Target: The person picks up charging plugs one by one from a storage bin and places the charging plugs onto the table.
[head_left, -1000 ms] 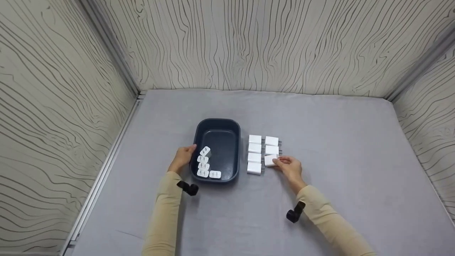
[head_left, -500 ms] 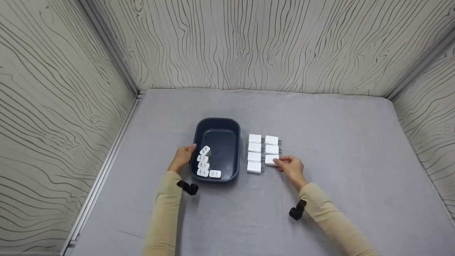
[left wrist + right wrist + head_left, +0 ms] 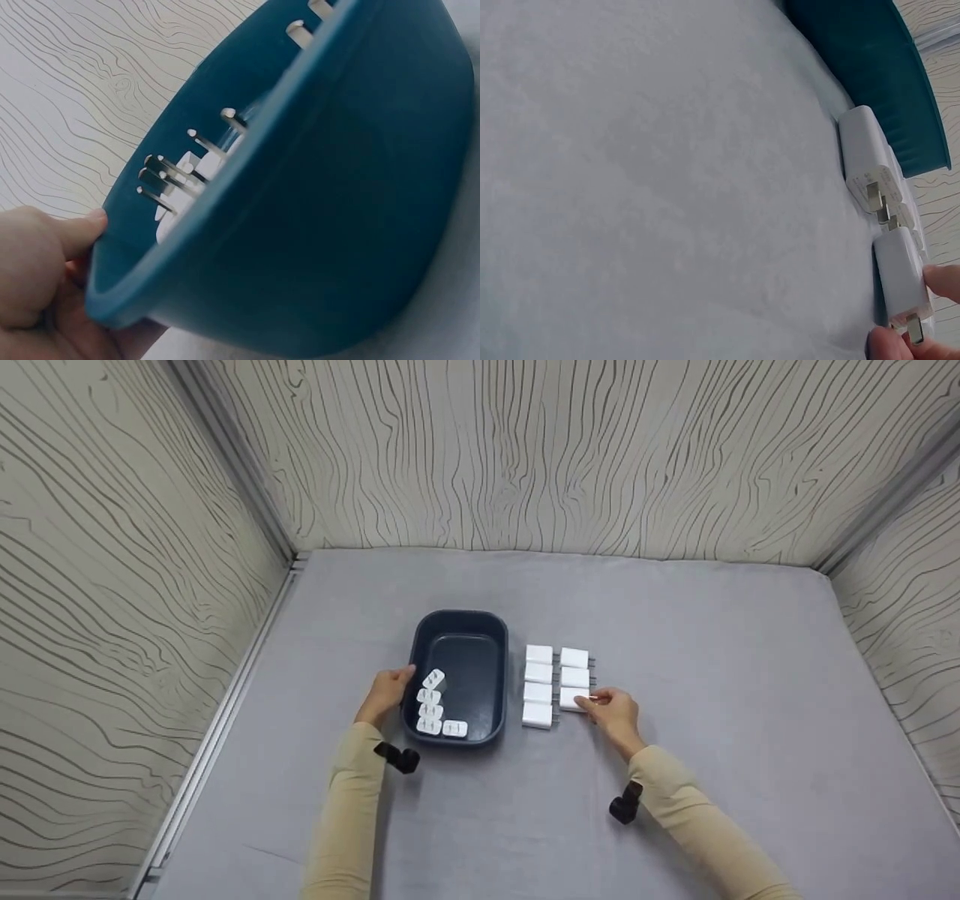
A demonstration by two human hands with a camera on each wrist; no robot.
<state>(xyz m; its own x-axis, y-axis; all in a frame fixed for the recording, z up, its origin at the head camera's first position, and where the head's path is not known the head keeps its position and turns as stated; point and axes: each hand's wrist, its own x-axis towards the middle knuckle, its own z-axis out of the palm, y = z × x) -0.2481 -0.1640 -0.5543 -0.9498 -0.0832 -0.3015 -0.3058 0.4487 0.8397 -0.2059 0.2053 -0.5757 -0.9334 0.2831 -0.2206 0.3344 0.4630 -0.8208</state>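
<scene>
My left hand [image 3: 385, 694] holds the left rim of a dark blue plastic tub [image 3: 478, 679], thumb over the rim and fingers under it in the left wrist view. Several white plug chargers [image 3: 429, 711] stand inside, prongs up, along the left and near walls. To the tub's right, my right hand [image 3: 616, 717] pinches a white charger [image 3: 572, 699] at the near end of the second column, thumb on top and fingers by its prongs. In the right wrist view that charger [image 3: 901, 274] lies close over the cloth, metal prongs toward the fingers.
A column of several white chargers [image 3: 537, 673] lies right of the tub, prongs pointing right. Two more chargers [image 3: 575, 668] lie beyond the pinched one. Grey cloth [image 3: 712, 660] covers the table, with wood-patterned panels [image 3: 480, 457] around it.
The pinched charger has turned from slightly tilted to straight, in line with the two beyond it. My right hand shifted slightly right with it. My left hand and the tub stay put.
</scene>
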